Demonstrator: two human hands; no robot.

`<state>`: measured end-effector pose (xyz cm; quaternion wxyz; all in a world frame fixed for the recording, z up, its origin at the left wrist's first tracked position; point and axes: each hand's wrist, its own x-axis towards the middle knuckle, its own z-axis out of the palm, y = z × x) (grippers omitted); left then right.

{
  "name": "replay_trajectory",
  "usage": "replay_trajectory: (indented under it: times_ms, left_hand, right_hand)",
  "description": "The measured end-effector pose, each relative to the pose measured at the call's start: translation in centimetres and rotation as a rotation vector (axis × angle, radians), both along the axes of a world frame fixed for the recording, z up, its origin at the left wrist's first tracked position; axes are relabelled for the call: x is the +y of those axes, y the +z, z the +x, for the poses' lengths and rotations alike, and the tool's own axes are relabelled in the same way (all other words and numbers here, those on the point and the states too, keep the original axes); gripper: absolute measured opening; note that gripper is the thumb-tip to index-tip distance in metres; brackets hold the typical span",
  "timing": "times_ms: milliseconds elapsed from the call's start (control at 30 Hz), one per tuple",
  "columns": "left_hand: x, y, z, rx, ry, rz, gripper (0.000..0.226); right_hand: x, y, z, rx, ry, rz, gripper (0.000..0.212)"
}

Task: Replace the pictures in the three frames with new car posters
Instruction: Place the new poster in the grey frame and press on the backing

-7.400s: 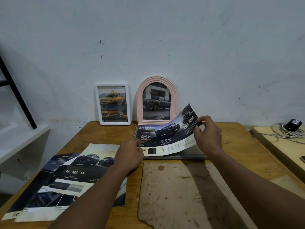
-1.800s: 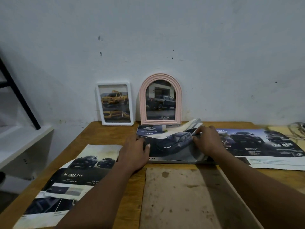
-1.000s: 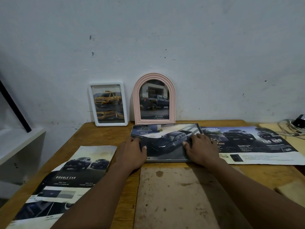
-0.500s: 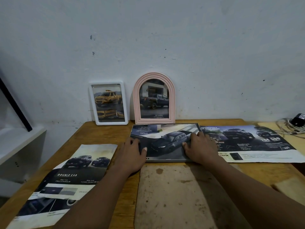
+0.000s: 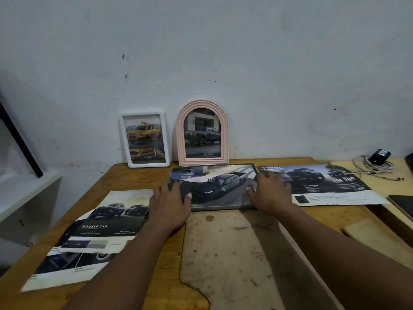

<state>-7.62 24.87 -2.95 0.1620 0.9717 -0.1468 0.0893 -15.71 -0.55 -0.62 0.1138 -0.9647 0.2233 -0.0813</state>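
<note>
Car poster (image 5: 220, 186) in grey frame (image 5: 223, 207), before pink arched frame (image 5: 180, 139); left hand (image 5: 169, 201), right hand (image 5: 270, 193) press ends, grips apart, to seat it flat.

The left hand (image 5: 169, 202) covers the left end of the flat frame (image 5: 219, 206); the right hand (image 5: 268, 193) covers its right end and part of the poster (image 5: 330, 186) beside it. On the left, the top sheet (image 5: 107, 220) hides most of the sheet beneath (image 5: 67, 267). The small print on all of them is too fine to read. The right edge cuts off a dark slab (image 5: 402, 206).
</note>
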Motion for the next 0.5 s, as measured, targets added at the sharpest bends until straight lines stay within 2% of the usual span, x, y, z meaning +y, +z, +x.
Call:
replay_trajectory:
  times_ms: [200, 367, 500]
  left_hand:
    - [-1.0, 1.5, -5.3, -0.005, 0.027, -0.027, 0.056]
    - [-0.9, 1.1, -8.9, 0.045, -0.007, 0.024, 0.058]
    - [-0.8, 0.8, -10.5, 0.064, -0.059, -0.042, 0.056]
  right_hand:
    - [-1.1, 0.3, -6.3, 0.008, -0.148, 0.045, 0.062]
    - [-0.9, -0.2, -10.7, 0.018, -0.288, 0.090, 0.052]
    - [-0.1, -0.7, -12.5, 0.039, -0.323, 0.131, 0.060]
